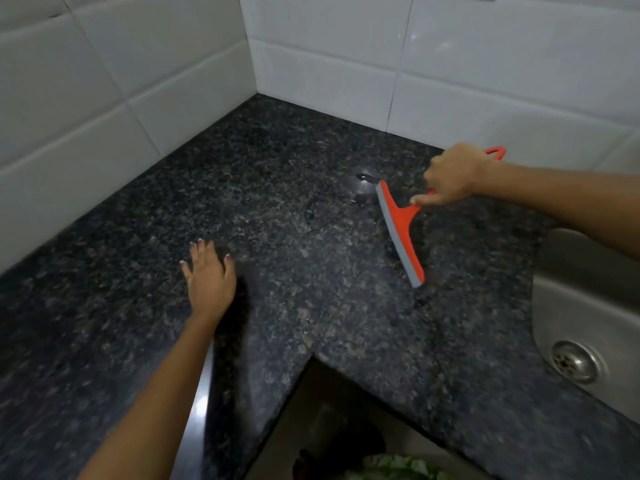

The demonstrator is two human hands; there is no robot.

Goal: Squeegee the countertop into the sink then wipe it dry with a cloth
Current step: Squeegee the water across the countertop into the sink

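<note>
The right hand (450,176), at the right of the frame, is wrapping its grip tight around the handle of the red squeegee (401,233), whose grey blade is lying on the dark speckled bench (294,306) at centre right, just beside a small puddle (363,188). The left hand (209,275) is resting flat at centre left, fingers spread apart, gripping nothing. The steel sink (588,306) is sitting at the right edge, its drain (571,360) showing at lower right. White tiles (138,64) are lining the corner above.

A single head-worn camera looks steeply down and forward over the dark stone desk (311,271) into its tiled corner, close in; the wide lens bends the edges, and the lower right is perhaps motion-blurred.
</note>
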